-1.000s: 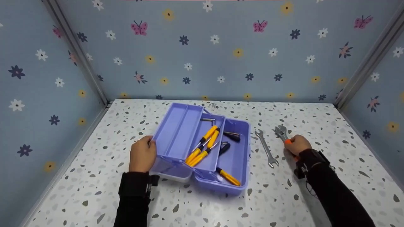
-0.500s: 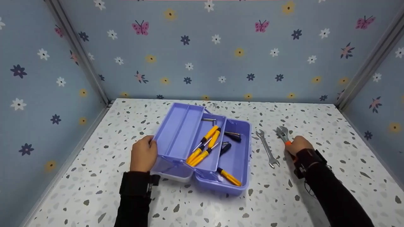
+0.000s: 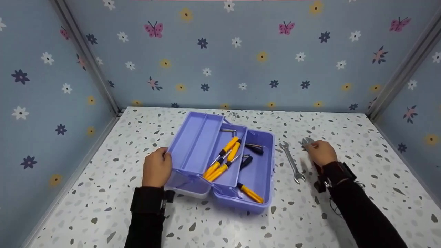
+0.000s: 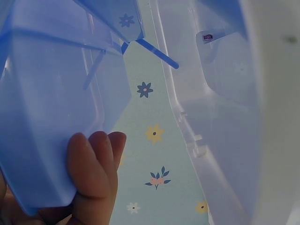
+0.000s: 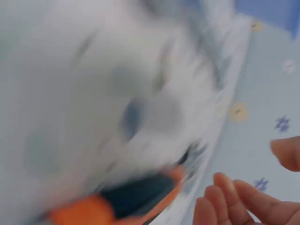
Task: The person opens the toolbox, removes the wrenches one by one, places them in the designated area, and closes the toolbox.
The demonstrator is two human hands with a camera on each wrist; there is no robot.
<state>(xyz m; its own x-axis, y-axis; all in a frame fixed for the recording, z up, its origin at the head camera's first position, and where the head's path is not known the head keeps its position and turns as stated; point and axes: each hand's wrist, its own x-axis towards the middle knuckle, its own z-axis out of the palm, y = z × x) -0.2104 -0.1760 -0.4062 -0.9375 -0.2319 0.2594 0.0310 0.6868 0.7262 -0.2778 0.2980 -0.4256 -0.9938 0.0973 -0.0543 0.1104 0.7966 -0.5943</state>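
Observation:
With my left hand (image 3: pixel 157 168) I grip the outer edge of the raised upper tray (image 3: pixel 195 143) of a purple toolbox (image 3: pixel 270 165). In the left wrist view, my fingers (image 4: pixel 89 168) curl round the tray's corner. My right hand (image 3: pixel 322 153) is over an adjustable wrench (image 3: pixel 306 141) on the table, hiding its handle in the head view. The right wrist view shows the orange and black handle (image 5: pixel 140 192) lying beside the hand, with thumb and fingers apart and nothing between them. A double open-end wrench (image 3: pixel 291 162) lies between toolbox and right hand.
Several yellow-handled screwdrivers (image 3: pixel 218 170) and a hex key (image 3: pixel 228 130) lie in the toolbox's middle tray. In the bottom compartment are black-handled tools (image 3: pixel 254 149) and a yellow-handled screwdriver (image 3: pixel 250 193). Patterned walls (image 3: pixel 220 51) enclose the speckled table (image 3: pixel 113 193).
My right hand has let go of the adjustable wrench's orange handle and shifted slightly up toward its head. My left hand stays on the tray.

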